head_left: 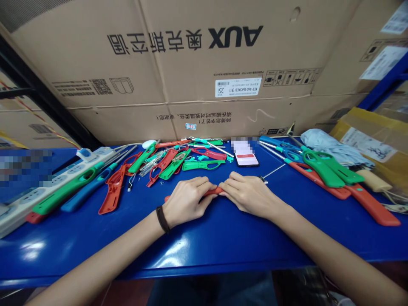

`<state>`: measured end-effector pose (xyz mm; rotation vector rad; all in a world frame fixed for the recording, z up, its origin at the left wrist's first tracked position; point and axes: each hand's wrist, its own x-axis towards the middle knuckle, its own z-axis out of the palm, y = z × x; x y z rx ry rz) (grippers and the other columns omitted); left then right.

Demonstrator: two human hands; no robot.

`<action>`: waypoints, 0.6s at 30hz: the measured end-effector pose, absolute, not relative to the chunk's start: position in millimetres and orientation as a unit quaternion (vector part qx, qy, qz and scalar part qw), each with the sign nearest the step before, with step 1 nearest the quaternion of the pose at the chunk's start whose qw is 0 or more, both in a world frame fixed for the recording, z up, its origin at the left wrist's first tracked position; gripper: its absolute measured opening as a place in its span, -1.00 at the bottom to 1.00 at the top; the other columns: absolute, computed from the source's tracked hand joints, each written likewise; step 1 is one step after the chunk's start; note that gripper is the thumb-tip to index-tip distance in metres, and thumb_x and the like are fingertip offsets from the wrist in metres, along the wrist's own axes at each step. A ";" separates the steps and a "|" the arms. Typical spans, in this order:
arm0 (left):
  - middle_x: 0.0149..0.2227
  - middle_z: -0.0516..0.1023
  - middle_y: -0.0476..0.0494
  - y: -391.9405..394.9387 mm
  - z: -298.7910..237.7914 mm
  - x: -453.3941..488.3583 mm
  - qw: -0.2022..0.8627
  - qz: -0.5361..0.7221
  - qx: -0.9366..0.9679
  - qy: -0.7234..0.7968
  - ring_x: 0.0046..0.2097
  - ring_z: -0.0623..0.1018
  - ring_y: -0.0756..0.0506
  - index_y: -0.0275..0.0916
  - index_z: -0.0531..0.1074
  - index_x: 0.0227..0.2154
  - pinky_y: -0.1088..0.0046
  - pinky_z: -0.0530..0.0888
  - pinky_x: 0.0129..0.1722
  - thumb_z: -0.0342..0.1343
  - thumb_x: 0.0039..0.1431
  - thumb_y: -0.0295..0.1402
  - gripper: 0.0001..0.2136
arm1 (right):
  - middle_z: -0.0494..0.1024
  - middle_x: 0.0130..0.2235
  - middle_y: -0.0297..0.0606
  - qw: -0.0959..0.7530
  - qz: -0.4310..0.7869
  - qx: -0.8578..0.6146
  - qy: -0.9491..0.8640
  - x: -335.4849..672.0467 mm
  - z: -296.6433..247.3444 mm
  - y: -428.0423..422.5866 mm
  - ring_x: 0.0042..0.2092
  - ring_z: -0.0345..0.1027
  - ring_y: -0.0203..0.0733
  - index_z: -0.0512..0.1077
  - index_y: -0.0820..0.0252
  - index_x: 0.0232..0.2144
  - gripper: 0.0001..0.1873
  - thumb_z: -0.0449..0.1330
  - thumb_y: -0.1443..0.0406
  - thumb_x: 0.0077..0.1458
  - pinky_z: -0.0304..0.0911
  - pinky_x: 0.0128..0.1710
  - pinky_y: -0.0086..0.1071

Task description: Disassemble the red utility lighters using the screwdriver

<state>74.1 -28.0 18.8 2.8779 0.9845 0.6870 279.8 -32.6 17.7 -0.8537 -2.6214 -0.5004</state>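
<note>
orange-red plastic lighter casing (213, 192) | long axis side to side | left hand (186, 202) and right hand (248, 194) gripping it

Both forearms (105, 259) reach in from the near corners, left hand (186, 202) and right hand (251, 194) curled palm-down, nearly touching in the middle, dark band on the left wrist (162, 219).

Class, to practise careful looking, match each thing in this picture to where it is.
Things:
1. black wristband
2. phone
3. white power strip
4. red plastic piece

Places:
A. between the left hand and right hand
B. around the left wrist
C. along the left end of the table
D. on the table, beyond the right hand

Pairs: 1-B, 2-D, 3-C, 4-A
</note>
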 end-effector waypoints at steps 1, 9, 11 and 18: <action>-0.37 0.48 -0.10 -27.5 18.7 74.0 0.010 0.215 0.924 0.317 -0.34 0.50 -0.06 -0.28 0.44 -0.25 0.48 0.40 -0.39 0.00 0.22 -0.39 -0.86 | 0.51 -0.45 -0.27 0.164 -0.163 -0.310 -0.922 279.5 19.1 -32.0 -0.34 0.25 -0.21 0.48 0.26 -0.37 -0.71 -0.01 0.31 0.26 0.09 -0.51 -0.38; -0.34 0.54 -0.11 -21.3 35.6 68.5 0.081 0.257 0.889 0.370 -0.35 0.52 -0.06 -0.26 0.49 -0.24 0.48 0.41 -0.38 0.06 0.18 -0.35 -0.84 | 0.58 -0.14 -0.24 0.281 -0.201 -0.408 -0.845 285.0 48.4 -44.4 -0.15 0.40 -0.17 0.49 0.15 -0.19 -0.78 0.13 0.23 0.16 0.26 -0.38 -0.43; -0.34 0.56 -0.12 -21.8 44.8 68.1 0.188 0.303 0.844 0.400 -0.33 0.53 -0.06 -0.28 0.51 -0.28 0.49 0.42 -0.37 0.10 0.15 -0.30 -0.83 | 0.62 -0.31 -0.27 0.336 -0.185 -0.442 -0.811 281.5 53.4 -57.0 -0.33 0.46 -0.25 0.52 0.15 -0.34 -0.79 0.09 0.26 0.18 0.22 -0.44 -0.46; -0.41 0.54 -0.06 -35.0 68.2 84.8 0.535 0.437 0.632 0.351 -0.41 0.49 0.01 -0.33 0.50 -0.39 0.55 0.41 -0.40 0.24 0.01 -0.29 -0.82 | 0.59 -0.46 -0.31 0.447 0.170 -0.510 -0.715 262.0 76.7 -61.4 -0.59 0.38 -0.28 0.50 0.16 -0.33 -0.69 0.14 0.06 0.08 0.18 -0.62 -0.46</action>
